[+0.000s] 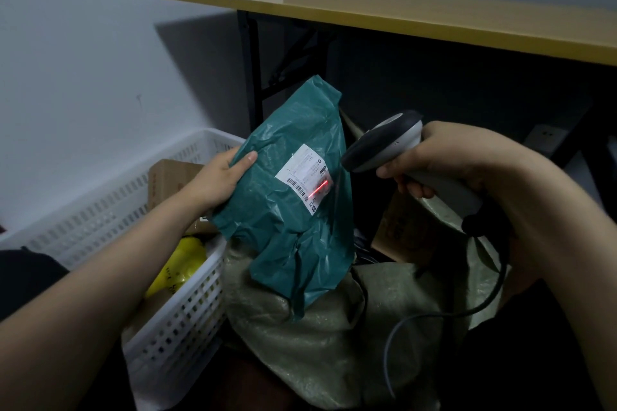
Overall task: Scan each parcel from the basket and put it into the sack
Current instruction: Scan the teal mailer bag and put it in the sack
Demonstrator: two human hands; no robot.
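My left hand [218, 178] grips the left edge of a dark green plastic parcel [287, 230], held upright above the sack. Its white shipping label [305, 175] faces me, and a red scan line glows across the label's lower right. My right hand [434, 160] holds a grey and black barcode scanner [384, 147], pointed left at the label from close by. The scanner's cable [467, 307] loops down over the olive woven sack [334, 344], whose mouth lies open below the parcel. The white basket [187, 317] stands to the left.
Inside the basket lie a brown cardboard box [167, 177] and a yellow parcel [180, 267]. Another cardboard box [404, 227] shows inside the sack. A yellow-topped table [400, 13] with black legs stands behind, close to the grey wall.
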